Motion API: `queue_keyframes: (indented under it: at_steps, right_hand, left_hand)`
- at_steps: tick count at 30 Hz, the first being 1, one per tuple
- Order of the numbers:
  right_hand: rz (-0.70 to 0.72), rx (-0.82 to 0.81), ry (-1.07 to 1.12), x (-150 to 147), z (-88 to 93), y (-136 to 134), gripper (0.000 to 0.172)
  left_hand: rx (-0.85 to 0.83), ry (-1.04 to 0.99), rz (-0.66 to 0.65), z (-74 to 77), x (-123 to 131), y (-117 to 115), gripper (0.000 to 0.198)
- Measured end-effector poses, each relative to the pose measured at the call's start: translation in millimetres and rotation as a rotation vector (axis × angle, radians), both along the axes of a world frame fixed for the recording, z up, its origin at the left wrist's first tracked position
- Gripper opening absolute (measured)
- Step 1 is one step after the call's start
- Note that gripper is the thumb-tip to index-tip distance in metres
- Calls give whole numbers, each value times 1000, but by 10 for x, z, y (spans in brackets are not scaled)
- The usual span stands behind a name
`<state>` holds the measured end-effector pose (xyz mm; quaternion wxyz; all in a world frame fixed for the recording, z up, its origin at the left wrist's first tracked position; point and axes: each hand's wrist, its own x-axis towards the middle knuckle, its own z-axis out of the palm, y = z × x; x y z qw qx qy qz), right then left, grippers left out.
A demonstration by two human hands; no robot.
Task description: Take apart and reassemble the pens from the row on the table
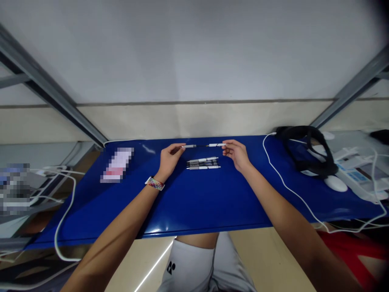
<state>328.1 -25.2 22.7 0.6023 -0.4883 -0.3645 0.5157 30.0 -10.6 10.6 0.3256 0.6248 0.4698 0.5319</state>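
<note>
Above the blue tabletop, my left hand pinches a grey-and-white pen part between thumb and fingertips. My right hand pinches the white pen barrel, which has dark markings. A thin dark refill spans the gap between these two parts, all roughly in one line. Just below, several white-and-grey pens lie side by side with their tips to the left. Neither hand touches that row. A patterned band circles my left wrist.
On the blue table, a blurred-out pink-and-white item lies left. A black headset-like strap and a white cable are on the right. Metal posts rise at both sides, with a wall behind.
</note>
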Motion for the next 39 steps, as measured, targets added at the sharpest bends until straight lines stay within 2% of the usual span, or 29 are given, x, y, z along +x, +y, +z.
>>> queue_keyframes:
  at_steps: [8,28,36,39]
  right_hand:
    - [-41,53,-100,25,-37,26,21]
    - [-37,69,-147,14,-68,30,22]
    - [190,106,-108,-112,-53,-50,27]
    - [221,126,-110,-149,-51,-70,28]
  left_hand:
    - [0,-3,5,9,1,-5,29]
    - [-15,-18,-18,-11,7,13,30]
    - [-3,63,-109,54,66,-86,30]
    - [-23,88,-118,62,64,-83,43]
